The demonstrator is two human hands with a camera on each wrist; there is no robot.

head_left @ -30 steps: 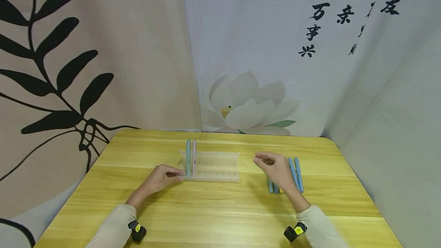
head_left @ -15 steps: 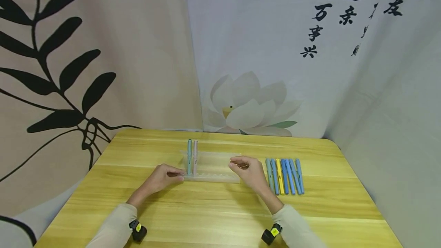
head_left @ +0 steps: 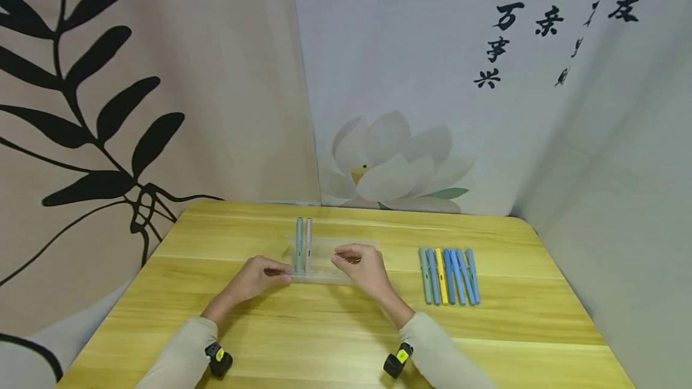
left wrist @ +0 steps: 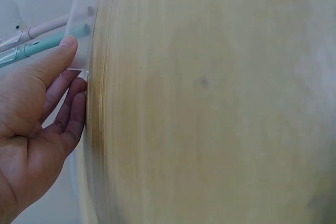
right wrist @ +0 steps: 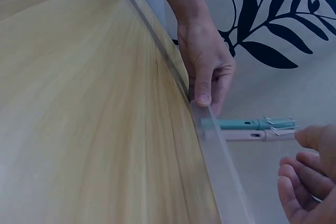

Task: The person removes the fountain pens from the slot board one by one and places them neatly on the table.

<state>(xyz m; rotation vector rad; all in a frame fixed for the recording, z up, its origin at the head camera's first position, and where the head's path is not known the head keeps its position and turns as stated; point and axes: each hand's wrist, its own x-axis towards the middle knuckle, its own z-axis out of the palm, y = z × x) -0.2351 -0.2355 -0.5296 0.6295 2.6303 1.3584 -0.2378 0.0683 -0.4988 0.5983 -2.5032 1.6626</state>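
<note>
A clear plastic pen stand [head_left: 324,279] lies across the middle of the table. Two capped pens stand in its left part, a teal pen [head_left: 299,245] and a pale pink pen [head_left: 309,246]. My left hand [head_left: 258,280] pinches the stand's left end, thumb on the front strip, as the left wrist view shows from close by. Over the right half of the stand hovers my right hand [head_left: 366,270], its fingers loosely bent and nothing visible between them. In the right wrist view its thumb [right wrist: 312,137] appears near the pink pen's cap end; whether they touch I cannot tell.
To the right lies a row of several pens: a green pen [head_left: 425,276], a yellow pen [head_left: 441,277] and several blue pens [head_left: 459,277]. Behind the wooden table [head_left: 303,341] hangs a printed curtain [head_left: 238,107].
My right hand has moved left from beside the loose pens to over the stand, uncovering the row of pens. The left hand keeps its hold on the stand's end.
</note>
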